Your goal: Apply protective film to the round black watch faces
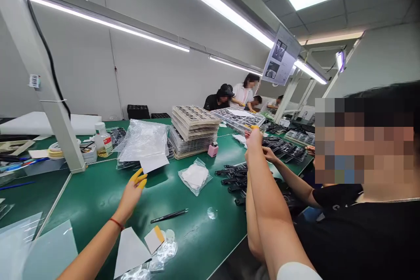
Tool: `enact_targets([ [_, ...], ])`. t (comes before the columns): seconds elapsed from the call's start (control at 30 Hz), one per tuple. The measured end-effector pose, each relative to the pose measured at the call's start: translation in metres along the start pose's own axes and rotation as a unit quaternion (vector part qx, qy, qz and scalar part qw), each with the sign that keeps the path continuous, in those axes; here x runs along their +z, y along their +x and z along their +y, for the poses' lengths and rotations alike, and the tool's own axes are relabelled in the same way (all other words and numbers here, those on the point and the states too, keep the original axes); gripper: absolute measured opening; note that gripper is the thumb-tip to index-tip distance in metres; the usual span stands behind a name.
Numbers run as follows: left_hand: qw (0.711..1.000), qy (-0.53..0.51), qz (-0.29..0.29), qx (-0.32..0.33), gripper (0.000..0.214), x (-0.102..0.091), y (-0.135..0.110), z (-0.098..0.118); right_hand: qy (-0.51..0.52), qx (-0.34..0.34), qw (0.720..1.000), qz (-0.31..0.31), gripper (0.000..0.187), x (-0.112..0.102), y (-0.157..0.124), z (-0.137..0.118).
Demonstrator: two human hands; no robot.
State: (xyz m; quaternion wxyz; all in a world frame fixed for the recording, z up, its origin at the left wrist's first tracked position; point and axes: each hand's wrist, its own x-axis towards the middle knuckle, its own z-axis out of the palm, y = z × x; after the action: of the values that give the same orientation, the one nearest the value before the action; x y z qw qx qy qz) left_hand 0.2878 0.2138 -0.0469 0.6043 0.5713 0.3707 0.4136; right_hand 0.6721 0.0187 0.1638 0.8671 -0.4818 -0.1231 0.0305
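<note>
My left hand (130, 194), with yellow finger covers, reaches over the green table, its fingers apart. Its fingertips lie close to a white paper sheet (155, 163); whether they touch it I cannot tell. That sheet sticks out from under a bubble-wrap bag (144, 138). Stretched far forward, my right hand (254, 138) grips the near edge of a clear plastic tray (226, 117), which holds dark parts and a white sheet on top. Black tweezers (169, 215) lie between my arms, near a bag of white pieces (195, 176).
A tall stack of trays (195, 129) stands at the back beside a pink pump bottle (213, 149). Black strapped parts (234, 179) lie under my right arm. A co-worker in black (354, 232) sits close at right. A post (49, 74) rises at left.
</note>
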Motion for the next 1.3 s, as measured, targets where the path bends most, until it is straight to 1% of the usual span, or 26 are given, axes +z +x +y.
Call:
enact_targets([
  [0.03, 0.997, -0.064, -0.028, -0.032, 0.062, 0.007, -0.012, 0.028, 0.009, 0.006, 1.000, -0.001, 0.016, 0.008, -0.013, 0.000],
  [0.07, 0.982, -0.154, -0.100, -0.052, 0.059, 0.013, -0.025, 0.056, 0.013, 0.016, 1.000, -0.003, 0.012, 0.017, -0.027, 0.001],
  [0.1, 0.951, -0.226, -0.193, -0.086, 0.055, 0.016, -0.040, 0.083, 0.017, 0.027, 0.999, -0.009, 0.009, 0.026, -0.044, 0.004],
  [0.13, 0.910, -0.281, -0.292, -0.089, 0.053, 0.017, -0.054, 0.105, 0.022, 0.039, 0.999, -0.019, 0.006, 0.035, -0.062, 0.008],
  [0.17, 0.868, -0.316, -0.377, -0.068, 0.053, 0.013, -0.066, 0.123, 0.026, 0.051, 0.998, -0.032, 0.004, 0.043, -0.081, 0.013],
  [0.2, 0.828, -0.324, -0.454, -0.053, 0.058, 0.007, -0.077, 0.135, 0.029, 0.064, 0.996, -0.047, 0.003, 0.052, -0.102, 0.019],
  [0.23, 0.791, -0.302, -0.528, -0.058, 0.067, -0.003, -0.085, 0.140, 0.031, 0.078, 0.994, -0.064, 0.005, 0.059, -0.123, 0.026],
  [0.27, 0.776, -0.276, -0.564, -0.063, 0.074, -0.014, -0.092, 0.139, 0.033, 0.092, 0.992, -0.080, 0.008, 0.066, -0.145, 0.033],
  [0.3, 0.788, -0.248, -0.559, -0.070, 0.076, -0.026, -0.096, 0.134, 0.035, 0.105, 0.989, -0.099, 0.011, 0.073, -0.168, 0.039],
  [0.33, 0.825, -0.222, -0.514, -0.073, 0.073, -0.039, -0.100, 0.125, 0.037, 0.118, 0.985, -0.123, 0.014, 0.078, -0.191, 0.046],
  [0.37, 0.874, -0.201, -0.437, -0.071, 0.067, -0.050, -0.103, 0.115, 0.039, 0.130, 0.979, -0.152, 0.017, 0.083, -0.214, 0.052],
  [0.4, 0.915, -0.188, -0.352, -0.064, 0.060, -0.060, -0.105, 0.105, 0.041, 0.142, 0.972, -0.182, 0.020, 0.087, -0.237, 0.058],
  [0.43, 0.940, -0.186, -0.280, -0.058, 0.055, -0.068, -0.108, 0.097, 0.044, 0.154, 0.964, -0.211, 0.022, 0.090, -0.259, 0.064],
  [0.47, 0.951, -0.194, -0.233, -0.054, 0.052, -0.075, -0.110, 0.091, 0.048, 0.166, 0.956, -0.236, 0.023, 0.093, -0.282, 0.070],
  [0.53, 0.955, -0.241, -0.171, -0.033, 0.046, -0.086, -0.116, 0.088, 0.054, 0.193, 0.941, -0.273, 0.024, 0.095, -0.325, 0.082],
  [0.57, 0.954, -0.273, -0.127, -0.006, 0.040, -0.091, -0.120, 0.090, 0.057, 0.206, 0.934, -0.287, 0.025, 0.095, -0.345, 0.089],
  [0.6, 0.950, -0.303, -0.068, 0.025, 0.034, -0.097, -0.124, 0.094, 0.059, 0.220, 0.926, -0.302, 0.027, 0.094, -0.365, 0.096],
  [0.67, 0.931, -0.354, 0.055, 0.069, 0.022, -0.113, -0.134, 0.101, 0.059, 0.250, 0.903, -0.344, 0.032, 0.090, -0.400, 0.109],
  [0.73, 0.908, -0.390, 0.135, 0.076, 0.013, -0.132, -0.147, 0.103, 0.058, 0.273, 0.874, -0.397, 0.038, 0.083, -0.428, 0.120],
  [0.83, 0.891, -0.409, 0.192, 0.053, 0.009, -0.163, -0.173, 0.096, 0.034, 0.291, 0.833, -0.469, 0.042, 0.072, -0.452, 0.129],
  [0.9, 0.884, -0.411, 0.221, 0.039, 0.009, -0.180, -0.193, 0.089, 0.015, 0.315, 0.800, -0.510, 0.042, 0.066, -0.456, 0.132],
  [0.97, 0.878, -0.403, 0.254, 0.040, 0.009, -0.194, -0.213, 0.083, 0.022, 0.352, 0.769, -0.534, 0.043, 0.066, -0.452, 0.136],
  [1.07, 0.881, -0.376, 0.283, 0.054, 0.015, -0.206, -0.239, 0.078, 0.045, 0.430, 0.735, -0.522, 0.035, 0.075, -0.438, 0.144],
  [1.17, 0.895, -0.353, 0.271, 0.038, 0.016, -0.213, -0.257, 0.075, 0.033, 0.535, 0.691, -0.485, 0.019, 0.083, -0.421, 0.149],
  [1.2, 0.898, -0.348, 0.268, 0.030, 0.015, -0.214, -0.262, 0.074, 0.029, 0.562, 0.681, -0.469, 0.014, 0.084, -0.417, 0.150],
  [1.3, 0.903, -0.334, 0.268, 0.015, 0.013, -0.217, -0.271, 0.075, 0.029, 0.596, 0.674, -0.435, 0.009, 0.077, -0.408, 0.145],
])
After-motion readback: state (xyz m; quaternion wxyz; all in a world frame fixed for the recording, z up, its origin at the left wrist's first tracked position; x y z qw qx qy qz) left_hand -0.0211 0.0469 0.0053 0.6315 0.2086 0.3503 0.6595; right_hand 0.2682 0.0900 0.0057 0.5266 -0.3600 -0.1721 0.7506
